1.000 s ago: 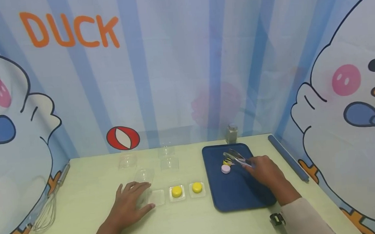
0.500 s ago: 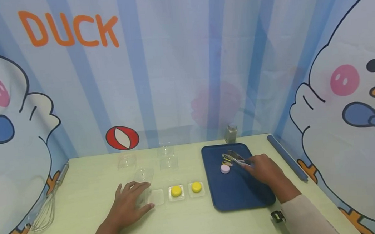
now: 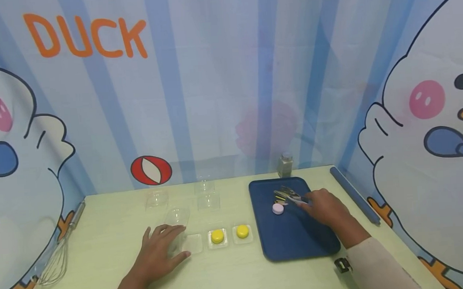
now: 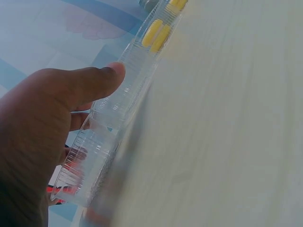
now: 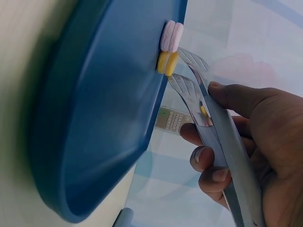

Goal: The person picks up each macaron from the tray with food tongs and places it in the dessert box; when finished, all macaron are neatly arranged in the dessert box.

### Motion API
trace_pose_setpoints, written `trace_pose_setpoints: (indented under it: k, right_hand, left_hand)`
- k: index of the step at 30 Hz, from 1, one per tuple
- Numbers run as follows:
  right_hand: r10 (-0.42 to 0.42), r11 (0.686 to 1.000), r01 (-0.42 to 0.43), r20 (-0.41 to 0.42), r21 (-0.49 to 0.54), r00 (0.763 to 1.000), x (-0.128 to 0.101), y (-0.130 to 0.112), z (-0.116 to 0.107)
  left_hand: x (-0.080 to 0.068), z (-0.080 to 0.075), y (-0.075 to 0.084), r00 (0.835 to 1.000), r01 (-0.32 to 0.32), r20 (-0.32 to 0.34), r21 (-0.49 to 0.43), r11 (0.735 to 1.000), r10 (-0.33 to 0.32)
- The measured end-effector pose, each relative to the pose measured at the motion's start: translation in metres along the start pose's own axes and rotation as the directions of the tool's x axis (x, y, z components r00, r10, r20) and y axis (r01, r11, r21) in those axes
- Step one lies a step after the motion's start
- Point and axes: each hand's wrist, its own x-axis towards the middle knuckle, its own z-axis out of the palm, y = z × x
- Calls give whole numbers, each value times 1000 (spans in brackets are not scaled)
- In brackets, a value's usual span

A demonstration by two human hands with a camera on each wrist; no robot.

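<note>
My left hand (image 3: 158, 257) spreads around the left end of a clear plastic box (image 3: 194, 243), thumb on the near side and fingers on the far side. To its right, two yellow macarons (image 3: 217, 236) sit in clear ribbed boxes of the same kind. My right hand (image 3: 327, 208) holds metal tongs (image 5: 235, 146) with fork-like ends. The tongs' ends stand apart around a yellow macaron (image 5: 162, 62), which lies on the blue tray (image 3: 291, 244) against a pale pink macaron (image 5: 168, 36). From above, the tongs cover most of that yellow macaron.
Several clear plastic lids (image 3: 178, 216) lie behind the boxes. A shaker jar (image 3: 285, 165) stands behind the tray. A wire whisk (image 3: 59, 256) lies at the left edge, a blue rod (image 3: 356, 195) at the right. A small black item (image 3: 342, 265) shows beside the right sleeve.
The tongs have shifted slightly and now hide more of the yellow macaron on the tray. My left hand and the boxes have stayed in place.
</note>
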Motion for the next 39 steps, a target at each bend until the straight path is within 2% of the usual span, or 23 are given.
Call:
trace_pose_setpoints:
  k: [7, 13, 21, 31, 39]
  right_hand:
    - [14, 1000, -14, -5, 4, 1000, -3, -1, -1]
    - [14, 1000, -14, -42, 16, 999, -7, -6, 0]
    - [-70, 997, 75, -142, 28, 987, -13, -18, -2]
    - [-90, 990, 105, -158, 89, 983, -21, -41, -5]
    - [-161, 980, 181, -195, 88, 968, -27, -61, -4]
  left_hand:
    - [-1, 3, -2, 1000, 0, 0, -17, 1000, 0]
    - [-1, 2, -1, 1000, 1, 5, -18, 1000, -1]
    - [-1, 0, 0, 1000, 5, 12, -13, 1000, -5]
    - [0, 0, 0, 999, 20, 32, -18, 1000, -19]
    - [-1, 2, -3, 1000, 7, 20, -30, 1000, -6]
